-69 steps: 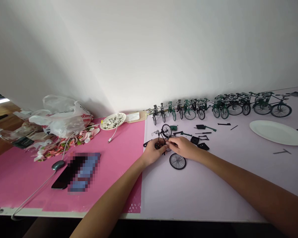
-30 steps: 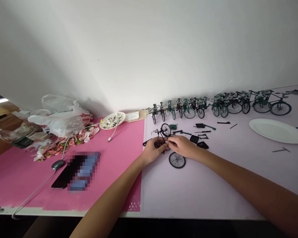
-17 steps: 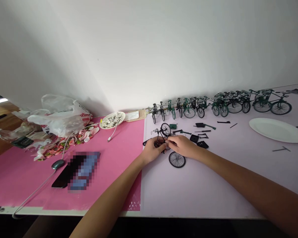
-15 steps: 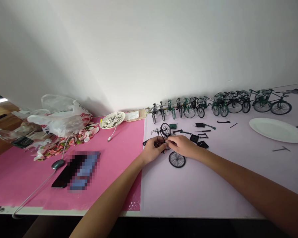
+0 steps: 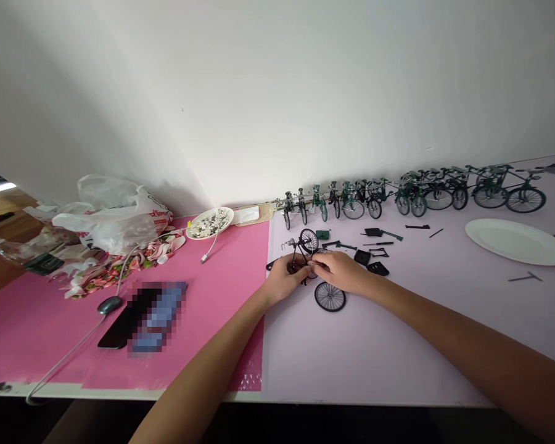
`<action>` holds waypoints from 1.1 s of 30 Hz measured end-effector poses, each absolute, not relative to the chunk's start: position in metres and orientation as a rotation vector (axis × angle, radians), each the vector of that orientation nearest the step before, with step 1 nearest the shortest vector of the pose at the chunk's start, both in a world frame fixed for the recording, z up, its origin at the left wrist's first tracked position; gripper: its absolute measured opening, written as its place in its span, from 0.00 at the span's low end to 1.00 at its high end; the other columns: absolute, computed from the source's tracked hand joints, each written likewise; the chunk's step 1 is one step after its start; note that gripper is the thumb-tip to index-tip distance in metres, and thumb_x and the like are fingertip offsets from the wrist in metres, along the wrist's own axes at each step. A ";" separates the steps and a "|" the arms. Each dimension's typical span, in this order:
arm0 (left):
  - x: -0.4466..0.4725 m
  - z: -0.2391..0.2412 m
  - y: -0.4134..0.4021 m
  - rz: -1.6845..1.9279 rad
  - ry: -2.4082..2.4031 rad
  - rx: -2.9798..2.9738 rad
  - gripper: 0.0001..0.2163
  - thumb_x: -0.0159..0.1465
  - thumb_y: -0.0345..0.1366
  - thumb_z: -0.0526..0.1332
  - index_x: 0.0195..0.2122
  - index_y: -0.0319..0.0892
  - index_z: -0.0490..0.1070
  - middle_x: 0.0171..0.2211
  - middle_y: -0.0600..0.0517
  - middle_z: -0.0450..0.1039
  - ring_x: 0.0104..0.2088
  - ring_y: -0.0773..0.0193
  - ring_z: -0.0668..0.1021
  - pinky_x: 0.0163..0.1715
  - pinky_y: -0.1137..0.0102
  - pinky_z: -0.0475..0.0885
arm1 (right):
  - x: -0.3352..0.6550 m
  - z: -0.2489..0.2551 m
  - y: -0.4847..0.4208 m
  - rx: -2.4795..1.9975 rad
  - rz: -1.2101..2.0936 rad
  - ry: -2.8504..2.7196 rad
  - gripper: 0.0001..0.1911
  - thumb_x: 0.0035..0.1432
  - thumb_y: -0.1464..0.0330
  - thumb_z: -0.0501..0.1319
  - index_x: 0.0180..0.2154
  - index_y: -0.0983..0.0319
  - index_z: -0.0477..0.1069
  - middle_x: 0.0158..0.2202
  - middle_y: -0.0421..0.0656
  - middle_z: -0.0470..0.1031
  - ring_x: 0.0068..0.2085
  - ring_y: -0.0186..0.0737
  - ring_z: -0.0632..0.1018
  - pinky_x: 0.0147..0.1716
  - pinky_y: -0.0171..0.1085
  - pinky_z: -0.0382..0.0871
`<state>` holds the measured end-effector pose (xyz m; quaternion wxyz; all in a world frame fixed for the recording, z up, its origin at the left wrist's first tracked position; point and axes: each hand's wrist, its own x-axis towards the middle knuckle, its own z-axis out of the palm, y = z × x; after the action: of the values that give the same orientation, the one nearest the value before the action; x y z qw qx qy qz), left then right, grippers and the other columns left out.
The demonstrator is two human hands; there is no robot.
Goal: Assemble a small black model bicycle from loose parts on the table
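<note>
A partly built black model bicycle is between my two hands, its one fitted wheel pointing away from me. My left hand is closed around the frame from the left. From the right, my right hand pinches at the near end of the same bicycle, thumb and fingers pressed together. Whether a small part sits in that pinch is hidden by the fingers. Just below the hands, a loose black spoked wheel lies flat on the pale sheet.
Finished model bicycles stand in a row along the wall. Loose black and green parts lie beyond my right hand, with a white oval plate farther right. To the left are a phone, a mouse, a bowl and plastic bags.
The view has shifted very slightly. Both hands keep their places on the model bicycle, and nothing on the table has visibly moved.
</note>
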<state>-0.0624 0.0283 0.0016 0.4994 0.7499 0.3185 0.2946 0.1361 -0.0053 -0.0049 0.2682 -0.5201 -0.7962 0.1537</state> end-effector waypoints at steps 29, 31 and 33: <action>-0.062 0.003 0.027 0.717 0.777 1.807 0.14 0.66 0.45 0.63 0.41 0.38 0.73 0.32 0.47 0.78 0.30 0.65 0.77 0.34 0.69 0.73 | 0.136 -0.005 -0.005 -1.407 0.410 -2.156 0.14 0.66 0.68 0.56 0.26 0.59 0.62 0.23 0.38 0.67 0.25 0.36 0.66 0.28 0.36 0.53; -0.062 0.003 0.027 0.713 0.781 1.799 0.13 0.66 0.44 0.64 0.41 0.37 0.73 0.32 0.47 0.77 0.30 0.65 0.77 0.34 0.69 0.73 | 0.136 -0.006 -0.005 -1.406 0.398 -2.158 0.14 0.66 0.68 0.56 0.26 0.59 0.63 0.23 0.38 0.67 0.25 0.36 0.66 0.28 0.36 0.53; -0.062 0.004 0.027 0.707 0.784 1.792 0.12 0.66 0.43 0.64 0.41 0.37 0.73 0.32 0.48 0.77 0.30 0.65 0.77 0.33 0.70 0.72 | 0.136 -0.006 -0.005 -1.400 0.387 -2.162 0.14 0.66 0.68 0.56 0.26 0.59 0.63 0.23 0.38 0.68 0.25 0.36 0.66 0.28 0.35 0.54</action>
<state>-0.0619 0.0269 0.0039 0.5062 0.7431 0.3249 0.2932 0.1363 -0.0050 -0.0064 0.2654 -0.5182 -0.8003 0.1434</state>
